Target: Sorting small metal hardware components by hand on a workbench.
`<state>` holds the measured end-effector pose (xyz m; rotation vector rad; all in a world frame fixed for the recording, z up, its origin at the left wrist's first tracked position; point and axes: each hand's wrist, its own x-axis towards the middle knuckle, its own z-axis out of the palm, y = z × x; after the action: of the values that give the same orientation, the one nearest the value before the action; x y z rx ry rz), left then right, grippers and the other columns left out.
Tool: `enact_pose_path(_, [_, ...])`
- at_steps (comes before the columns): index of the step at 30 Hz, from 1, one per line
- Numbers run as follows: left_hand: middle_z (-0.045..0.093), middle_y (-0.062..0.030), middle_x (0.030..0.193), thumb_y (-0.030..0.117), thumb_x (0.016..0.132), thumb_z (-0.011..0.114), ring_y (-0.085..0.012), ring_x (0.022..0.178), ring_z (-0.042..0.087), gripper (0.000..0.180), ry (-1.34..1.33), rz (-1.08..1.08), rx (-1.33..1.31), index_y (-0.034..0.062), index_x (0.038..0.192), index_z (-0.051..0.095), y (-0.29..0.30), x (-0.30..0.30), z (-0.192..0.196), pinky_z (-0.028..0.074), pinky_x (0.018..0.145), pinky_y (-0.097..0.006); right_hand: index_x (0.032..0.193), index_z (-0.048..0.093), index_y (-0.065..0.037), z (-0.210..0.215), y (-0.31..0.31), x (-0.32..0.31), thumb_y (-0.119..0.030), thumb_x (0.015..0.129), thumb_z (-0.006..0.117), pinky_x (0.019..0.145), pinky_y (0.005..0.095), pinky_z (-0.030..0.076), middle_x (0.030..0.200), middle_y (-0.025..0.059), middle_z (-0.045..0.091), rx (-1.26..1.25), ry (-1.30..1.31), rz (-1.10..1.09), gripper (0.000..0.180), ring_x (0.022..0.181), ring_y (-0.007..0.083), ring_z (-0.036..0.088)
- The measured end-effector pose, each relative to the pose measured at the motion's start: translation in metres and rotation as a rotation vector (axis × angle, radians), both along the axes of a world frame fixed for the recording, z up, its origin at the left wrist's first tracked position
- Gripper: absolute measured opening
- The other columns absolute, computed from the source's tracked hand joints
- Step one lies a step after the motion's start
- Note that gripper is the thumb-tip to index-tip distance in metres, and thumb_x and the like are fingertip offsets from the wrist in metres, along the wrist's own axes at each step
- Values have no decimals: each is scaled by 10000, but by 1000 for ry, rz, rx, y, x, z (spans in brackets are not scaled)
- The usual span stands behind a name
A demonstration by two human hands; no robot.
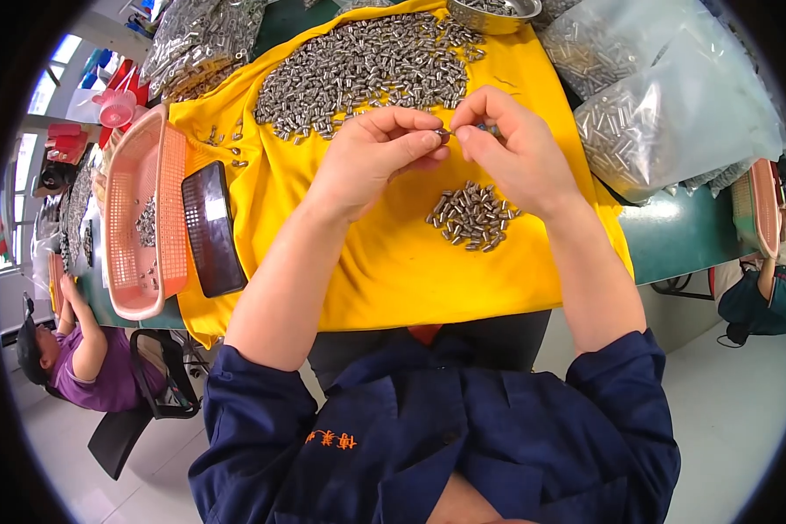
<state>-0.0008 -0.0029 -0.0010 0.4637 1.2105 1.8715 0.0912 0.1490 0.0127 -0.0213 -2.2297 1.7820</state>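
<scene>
My left hand (377,153) and my right hand (511,144) meet above a yellow cloth (384,262), fingertips almost touching. Between them they pinch a small metal cylinder (445,134); the left thumb and forefinger grip one end, and the right fingers close on the other end, with something small and bluish at the tips. A small heap of the same metal cylinders (473,216) lies on the cloth just below my right hand. A much larger spread of cylinders (367,70) covers the cloth beyond both hands.
A pink plastic basket (140,218) with a few cylinders and a dark rectangular tray (211,229) lie left of the cloth. Clear bags of metal parts (664,105) sit at right, a metal bowl (493,13) at the far edge. Other people sit at lower left (79,349) and at right (760,297).
</scene>
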Motion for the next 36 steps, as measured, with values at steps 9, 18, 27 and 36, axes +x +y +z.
enact_pose_path(9, [616,-76,843,37,797,594,-133,769,605,97,129,25,-46,-15,878,586,0,1,-1,500,703,-233,803,481,-34,8,-13,7,-48,771,476,542,318,403,682,111,531,338,92,-90,35,594,239,516])
enact_pose_path(18, [639,-81,770,70,752,585,-151,694,613,169,942,90,-471,20,909,619,3,8,10,477,656,-244,804,478,-34,-2,-8,1,-71,771,477,578,380,410,700,146,545,553,97,-50,50,665,314,536])
enact_pose_path(27, [638,-46,787,44,767,580,-82,712,592,157,801,31,-497,3,914,616,-5,-2,9,468,662,-220,832,497,-30,6,-3,3,-78,777,487,556,329,412,667,114,542,397,37,-119,74,593,242,529])
enact_pose_path(36, [601,-18,818,88,791,597,-102,764,577,147,498,132,-238,33,925,619,-5,-4,3,452,661,-209,849,520,-29,7,2,3,-75,787,511,515,249,384,686,47,540,256,84,-178,78,553,118,468])
